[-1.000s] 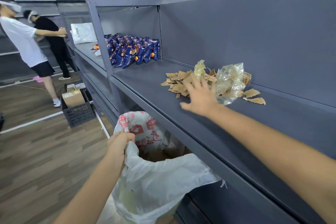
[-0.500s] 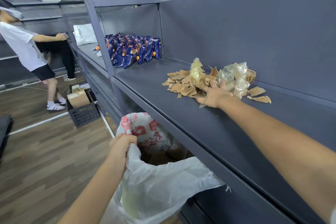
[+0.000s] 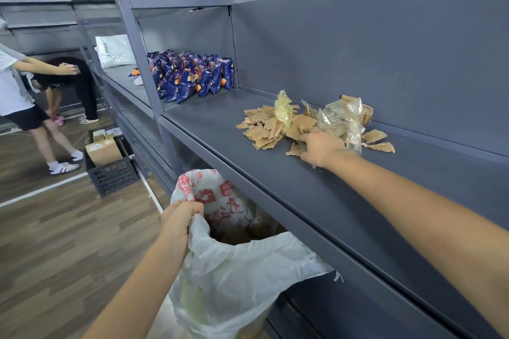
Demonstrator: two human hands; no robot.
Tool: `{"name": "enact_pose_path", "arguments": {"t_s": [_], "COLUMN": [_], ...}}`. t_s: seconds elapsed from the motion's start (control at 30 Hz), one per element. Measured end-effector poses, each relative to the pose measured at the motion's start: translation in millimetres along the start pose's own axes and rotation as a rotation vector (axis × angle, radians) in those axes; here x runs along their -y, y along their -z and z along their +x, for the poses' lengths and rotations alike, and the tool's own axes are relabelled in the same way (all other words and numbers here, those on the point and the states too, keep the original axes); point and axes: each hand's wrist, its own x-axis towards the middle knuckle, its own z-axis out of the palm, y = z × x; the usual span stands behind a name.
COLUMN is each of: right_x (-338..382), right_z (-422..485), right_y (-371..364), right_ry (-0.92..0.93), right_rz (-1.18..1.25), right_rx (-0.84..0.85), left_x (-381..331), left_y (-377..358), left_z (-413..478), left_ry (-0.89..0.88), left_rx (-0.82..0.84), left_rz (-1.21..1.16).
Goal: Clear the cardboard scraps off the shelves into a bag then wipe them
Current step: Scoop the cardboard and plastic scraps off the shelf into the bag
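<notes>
Cardboard scraps (image 3: 268,129): loose torn heap on the grey shelf (image 3: 303,201), right of centre frame, close to the back wall. Heap's long axis runs left-right along that wall. Two stray pieces lie just beside its right end. A yellowish wrapper (image 3: 282,110) and a crumpled clear plastic wrapper (image 3: 340,118) sit mixed into the top.

Right hand (image 3: 322,147): on the near edge of the heap, back of hand to the camera, fingers curled down round a clump of scraps, thumb out to the left along one piece. Fingertips hidden behind the knuckles, so size of the handful cannot be judged.

Left hand (image 3: 180,217): lower centre, fist tight on the bunched rim of the white bag (image 3: 242,272), holding its mouth open. Brown scraps already show inside.

Key relation: bag mouth lies below and left of the heap, just under the shelf's front lip. Judgement: the handful must come toward the camera, over the lip, then down-left. Right hand is the nearer one; left is taken up by the bag.

Further off: blue snack packets (image 3: 192,77) upper centre, a black crate (image 3: 111,176) on the floor, two people at left edge.
</notes>
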Motion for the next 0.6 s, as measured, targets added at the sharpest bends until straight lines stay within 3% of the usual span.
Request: {"name": "enact_pose_path", "arguments": {"t_s": [0.33,0.6], "right_x": [13,35], "right_z": [-36,-83], "right_y": [18,32], "right_ry": [0.018,0.156], "right_rz": [-0.108,-0.249], "right_rx": [-0.037,-0.021], "left_x": [6,9], "left_y": [-3,0], "left_z": [-6,-10], "left_ry": [-0.044,-0.038], "left_rx": [0.0,0.059], "left_rz": [-0.023,-0.057]}}
